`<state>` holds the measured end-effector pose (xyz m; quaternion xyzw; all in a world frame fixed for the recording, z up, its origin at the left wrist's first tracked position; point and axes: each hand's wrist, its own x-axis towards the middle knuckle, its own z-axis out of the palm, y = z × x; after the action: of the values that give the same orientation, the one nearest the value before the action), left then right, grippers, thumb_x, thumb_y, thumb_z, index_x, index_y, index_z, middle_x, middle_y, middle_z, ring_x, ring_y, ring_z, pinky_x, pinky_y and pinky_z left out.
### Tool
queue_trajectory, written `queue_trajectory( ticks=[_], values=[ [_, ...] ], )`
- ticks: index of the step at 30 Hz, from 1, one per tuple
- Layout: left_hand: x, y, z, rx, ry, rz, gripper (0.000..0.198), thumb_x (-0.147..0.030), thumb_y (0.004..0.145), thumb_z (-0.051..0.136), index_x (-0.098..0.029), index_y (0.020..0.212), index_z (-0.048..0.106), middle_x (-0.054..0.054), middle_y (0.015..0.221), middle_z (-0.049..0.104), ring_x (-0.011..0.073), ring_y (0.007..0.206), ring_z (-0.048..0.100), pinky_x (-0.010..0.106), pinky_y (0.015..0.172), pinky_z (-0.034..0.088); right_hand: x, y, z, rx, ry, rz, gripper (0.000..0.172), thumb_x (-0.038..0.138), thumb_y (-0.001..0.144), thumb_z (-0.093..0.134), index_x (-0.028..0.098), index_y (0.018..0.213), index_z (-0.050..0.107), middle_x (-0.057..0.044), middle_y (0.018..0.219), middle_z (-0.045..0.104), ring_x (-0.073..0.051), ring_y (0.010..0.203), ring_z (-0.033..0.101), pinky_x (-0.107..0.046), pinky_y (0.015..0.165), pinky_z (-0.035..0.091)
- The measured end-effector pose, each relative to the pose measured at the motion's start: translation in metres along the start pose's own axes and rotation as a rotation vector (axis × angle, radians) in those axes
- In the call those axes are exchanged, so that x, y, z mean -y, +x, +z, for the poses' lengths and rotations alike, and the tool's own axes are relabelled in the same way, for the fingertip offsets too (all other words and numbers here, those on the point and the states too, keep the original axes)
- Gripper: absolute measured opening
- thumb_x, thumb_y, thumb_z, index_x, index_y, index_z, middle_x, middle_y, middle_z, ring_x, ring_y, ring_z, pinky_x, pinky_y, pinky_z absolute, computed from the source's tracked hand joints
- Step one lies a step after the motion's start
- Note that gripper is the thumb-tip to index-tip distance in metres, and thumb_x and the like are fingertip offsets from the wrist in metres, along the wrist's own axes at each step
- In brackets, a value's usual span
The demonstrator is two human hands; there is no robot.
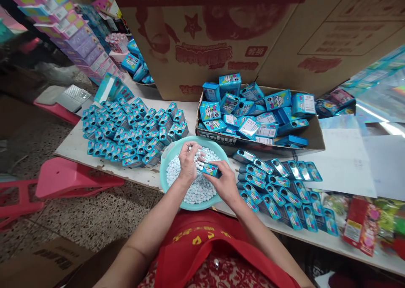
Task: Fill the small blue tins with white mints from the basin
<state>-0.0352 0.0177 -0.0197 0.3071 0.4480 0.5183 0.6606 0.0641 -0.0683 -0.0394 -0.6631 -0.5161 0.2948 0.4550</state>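
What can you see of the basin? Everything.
The basin is round, pale turquoise, apparently plastic, with a smooth rim and a tab at its far left. It stands upright on the table, at the near edge, between groups of blue boxes. Whitish pellets hide its floor. The left hand and right hand are over it; whether either touches it is unclear.

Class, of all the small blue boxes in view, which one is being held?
The box in the right hand, over the turquoise bowl of white sweets; the other blue boxes are not in anyone's grip.
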Motion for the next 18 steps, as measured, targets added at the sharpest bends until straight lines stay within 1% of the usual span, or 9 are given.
queue_trajectory(
  ticks=[7,13,15,18],
  values=[
    [-0.001,-0.004,0.002,0.015,0.021,0.008,0.027,-0.038,0.071,0.067,-0.017,0.077,0.052,-0.003,0.069,0.057,0.0055,0.048,0.053,0.015,0.04,0.037,0.0,-0.006,-0.002,-0.017,0.071,0.012,0.028,0.035,0.072,0.071,0.023,0.097,0.066,-0.004,0.092,0.061,-0.022,0.089,0.059,-0.038,0.082,0.047],
    [0.001,-0.006,0.006,0.055,0.011,-0.009,0.031,-0.043,0.07,0.069,-0.017,0.074,0.051,-0.005,0.064,0.053,0.0036,0.04,0.047,0.014,0.032,0.025,-0.001,-0.004,0.003,-0.022,0.084,0.033,0.029,0.028,0.068,0.074,0.024,0.096,0.067,-0.003,0.091,0.062,-0.023,0.092,0.059,-0.039,0.085,0.046],
    [-0.005,-0.01,0.008,0.072,0.007,-0.017,0.034,-0.046,0.071,0.068,-0.017,0.072,0.05,-0.005,0.062,0.052,0.003,0.038,0.045,0.014,0.03,0.022,0.004,-0.002,0.001,-0.01,0.097,0.023,0.03,0.027,0.067,0.075,0.024,0.096,0.067,-0.003,0.092,0.061,-0.022,0.092,0.059,-0.038,0.085,0.046],
    [-0.021,-0.017,0.013,0.102,-0.031,-0.004,0.036,-0.049,0.074,0.065,-0.016,0.072,0.05,-0.004,0.063,0.052,0.0024,0.037,0.044,0.014,0.03,0.021,0.011,-0.001,-0.005,-0.01,0.137,-0.022,0.033,0.03,0.068,0.076,0.024,0.099,0.066,-0.003,0.093,0.061,-0.021,0.091,0.059,-0.036,0.084,0.047]
  ],
)
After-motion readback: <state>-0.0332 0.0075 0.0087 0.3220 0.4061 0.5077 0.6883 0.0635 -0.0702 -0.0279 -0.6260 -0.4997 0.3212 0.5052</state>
